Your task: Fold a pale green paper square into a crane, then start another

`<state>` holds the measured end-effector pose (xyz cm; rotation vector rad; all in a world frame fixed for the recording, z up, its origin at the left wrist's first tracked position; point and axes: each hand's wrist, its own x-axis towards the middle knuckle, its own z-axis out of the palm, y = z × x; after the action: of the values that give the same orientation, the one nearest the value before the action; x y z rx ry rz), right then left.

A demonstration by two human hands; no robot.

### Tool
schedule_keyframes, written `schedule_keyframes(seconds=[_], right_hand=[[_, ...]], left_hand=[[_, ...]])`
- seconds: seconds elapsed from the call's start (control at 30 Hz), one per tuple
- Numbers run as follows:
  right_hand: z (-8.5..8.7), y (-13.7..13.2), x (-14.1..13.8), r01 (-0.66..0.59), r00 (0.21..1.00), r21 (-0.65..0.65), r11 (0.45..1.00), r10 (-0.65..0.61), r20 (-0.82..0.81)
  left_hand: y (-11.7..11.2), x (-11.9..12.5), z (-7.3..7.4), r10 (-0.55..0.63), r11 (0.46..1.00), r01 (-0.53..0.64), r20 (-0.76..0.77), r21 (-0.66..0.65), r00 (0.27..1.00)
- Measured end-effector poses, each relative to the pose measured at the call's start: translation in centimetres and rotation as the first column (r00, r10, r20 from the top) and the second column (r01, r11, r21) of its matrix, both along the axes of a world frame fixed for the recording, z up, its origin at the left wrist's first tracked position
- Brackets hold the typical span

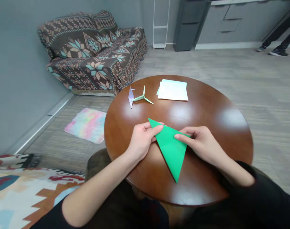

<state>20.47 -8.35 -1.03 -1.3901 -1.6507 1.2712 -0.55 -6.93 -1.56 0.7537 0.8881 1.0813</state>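
A green sheet of origami paper (172, 148), folded into a triangle, is held over the round table with one point toward me. My left hand (145, 136) pinches its upper left edge, thumb on top and fingers behind. My right hand (197, 140) grips the right corner, its thumb lying on the front face. Beyond the hands, a pale green folded paper piece (143, 97) with three thin arms stands near a lilac folded paper piece (131, 97). A stack of pale paper sheets (173, 90) lies at the far side.
The brown round table (218, 127) has a glossy top. Past it are a sofa (94, 57) with a patterned cover and a fluffy pastel mat (87, 124). A person's legs (282, 35) show at the far right, near grey cabinets (231, 24).
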Motion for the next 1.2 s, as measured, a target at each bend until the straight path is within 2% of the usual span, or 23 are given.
schedule_keyframes(seconds=[0.17,0.4,0.63,0.93,1.1,1.2], right_hand=[[0.2,-0.1,-0.1,-0.008,1.000,-0.028,1.000,0.007,-0.025],[0.4,-0.2,-0.2,-0.015,1.000,-0.047,0.999,0.013,-0.028],[0.6,-0.5,-0.1,-0.023,1.000,-0.004,1.000,0.023,-0.017],[0.4,-1.0,0.1,-0.048,0.999,0.021,0.999,0.048,0.001],[0.4,-1.2,0.1,-0.063,0.998,0.016,0.998,0.062,0.018],[0.2,-1.3,0.3,-0.034,0.999,-0.002,0.999,0.034,0.003]], left_hand=[[0.1,-0.3,-0.1,-0.120,0.993,0.119,-0.042,-0.011,0.992],[0.0,-0.2,-0.3,-0.106,0.994,0.105,-0.041,-0.010,0.994],[-0.1,-0.4,0.5,-0.077,0.997,0.077,-0.015,-0.029,0.997],[0.2,-0.4,0.9,0.062,0.996,-0.059,0.049,-0.062,0.997],[1.0,-0.6,0.6,0.248,0.965,-0.233,0.127,-0.124,0.960],[1.3,-1.1,0.6,0.325,0.945,-0.310,0.165,-0.108,0.931]])
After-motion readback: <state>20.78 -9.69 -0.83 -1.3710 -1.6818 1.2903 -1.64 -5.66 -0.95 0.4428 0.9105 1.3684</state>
